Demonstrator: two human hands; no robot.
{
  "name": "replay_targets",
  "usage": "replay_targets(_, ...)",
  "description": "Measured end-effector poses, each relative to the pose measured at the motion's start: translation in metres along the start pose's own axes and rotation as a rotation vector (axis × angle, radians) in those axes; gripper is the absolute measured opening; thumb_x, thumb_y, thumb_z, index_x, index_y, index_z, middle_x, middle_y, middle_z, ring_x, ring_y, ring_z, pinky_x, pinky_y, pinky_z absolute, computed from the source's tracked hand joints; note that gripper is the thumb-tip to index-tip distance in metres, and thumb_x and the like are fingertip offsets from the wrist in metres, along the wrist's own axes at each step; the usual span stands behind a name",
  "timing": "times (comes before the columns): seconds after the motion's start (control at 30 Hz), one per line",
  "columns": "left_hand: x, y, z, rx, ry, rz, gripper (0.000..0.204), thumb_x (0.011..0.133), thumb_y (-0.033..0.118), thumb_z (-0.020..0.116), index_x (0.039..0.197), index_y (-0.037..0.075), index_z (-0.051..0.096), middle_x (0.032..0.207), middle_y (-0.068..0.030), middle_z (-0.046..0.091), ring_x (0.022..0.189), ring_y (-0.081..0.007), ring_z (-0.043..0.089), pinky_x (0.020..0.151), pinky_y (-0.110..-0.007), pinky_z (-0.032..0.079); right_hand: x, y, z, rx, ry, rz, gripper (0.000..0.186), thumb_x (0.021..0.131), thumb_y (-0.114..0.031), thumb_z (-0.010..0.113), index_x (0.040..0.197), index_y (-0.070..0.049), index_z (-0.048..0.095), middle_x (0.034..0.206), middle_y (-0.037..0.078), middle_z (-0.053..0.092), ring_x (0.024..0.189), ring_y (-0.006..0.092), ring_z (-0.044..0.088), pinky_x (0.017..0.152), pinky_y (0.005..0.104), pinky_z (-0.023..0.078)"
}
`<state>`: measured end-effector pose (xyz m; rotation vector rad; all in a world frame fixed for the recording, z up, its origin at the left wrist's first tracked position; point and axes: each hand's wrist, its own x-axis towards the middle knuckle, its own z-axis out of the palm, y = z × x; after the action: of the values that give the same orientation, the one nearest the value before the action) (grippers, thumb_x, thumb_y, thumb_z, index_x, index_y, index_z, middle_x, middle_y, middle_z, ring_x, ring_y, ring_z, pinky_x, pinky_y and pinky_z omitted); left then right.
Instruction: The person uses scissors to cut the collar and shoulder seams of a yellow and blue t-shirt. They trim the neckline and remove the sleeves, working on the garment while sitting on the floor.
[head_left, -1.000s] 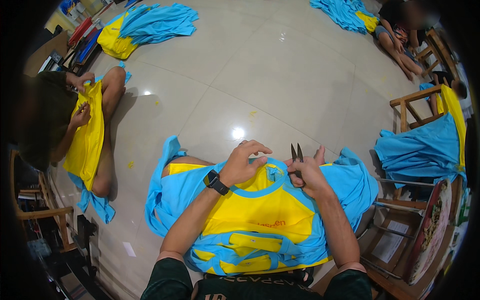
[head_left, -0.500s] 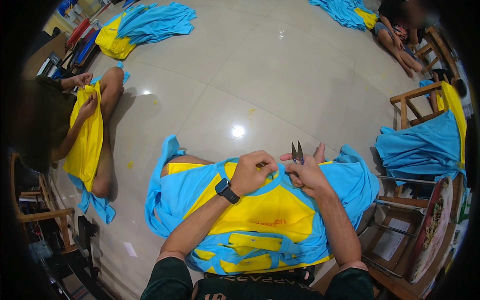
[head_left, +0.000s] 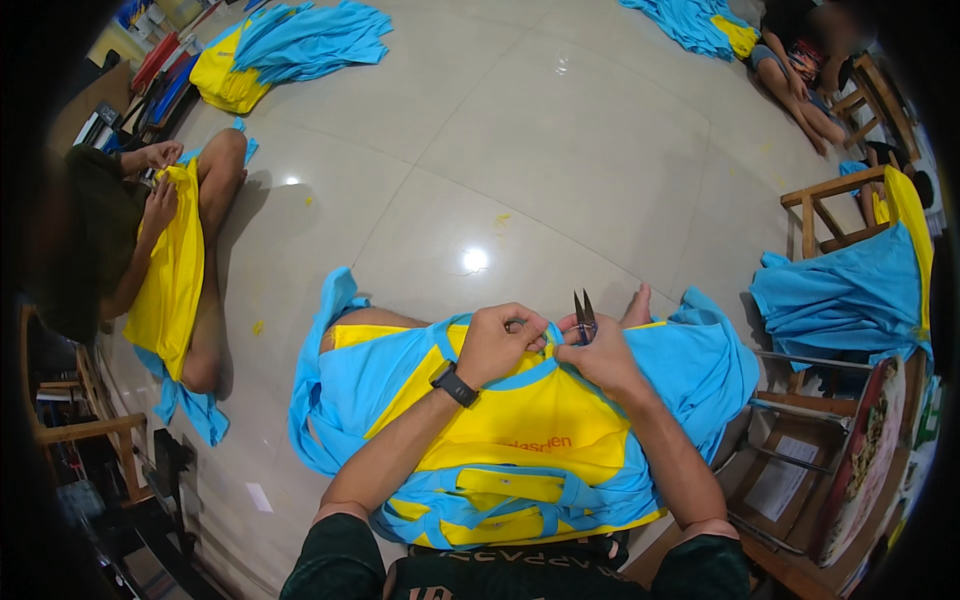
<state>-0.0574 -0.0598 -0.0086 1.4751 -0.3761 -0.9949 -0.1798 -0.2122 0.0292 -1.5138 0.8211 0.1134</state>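
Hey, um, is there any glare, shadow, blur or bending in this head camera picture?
Head view: glare spots the floor, brightest near mid-picture; head view: a soft shadow lies just right of the left co-worker; head view: the upper-right co-worker's head is blurred, the snips fairly clear; head view: edges look bent near the rim, and the corners are black.

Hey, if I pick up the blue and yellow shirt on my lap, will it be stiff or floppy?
Likely floppy: the sleeves of the shirt slump loosely to both sides. It would probably sag rather than hold its shape, as its cloth drapes in soft folds. Unlikely to roll, lying spread out.
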Motion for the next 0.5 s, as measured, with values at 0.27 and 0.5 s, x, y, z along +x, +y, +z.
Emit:
replay_targets(0.27,-0.001,-0.013,0.0,-0.36,-0.054,-0.12,0.016,0.101,0.008,0.069,0.11,-0.005,0.068,0.12,-0.0137,0.07,0.103,-0.0174,0.07,0.091,-0.029,0.06,0.003,-0.002,-0.008,0.186,-0.083,0.137,0.028,0.078,0.004,0.074,0.104,0.002,0.065,0.08,0.001,0.064,0.064,0.0081,0.057,0.055,0.0246,0.044)
replay_targets(0.5,-0.005,-0.023,0.001,-0.513,-0.075,-0.086,0.015,0.101,0.008,0.068,0.107,-0.006,0.068,0.127,-0.0146,0.065,0.104,-0.0168,0.067,0.093,-0.029,0.059,0.004,-0.002,-0.006,0.176,-0.035,0.115,0.015,0.084,-0.002,0.071,0.098,0.0,0.065,0.073,-0.001,0.061,0.056,0.0066,0.051,0.048,0.0241,0.035)
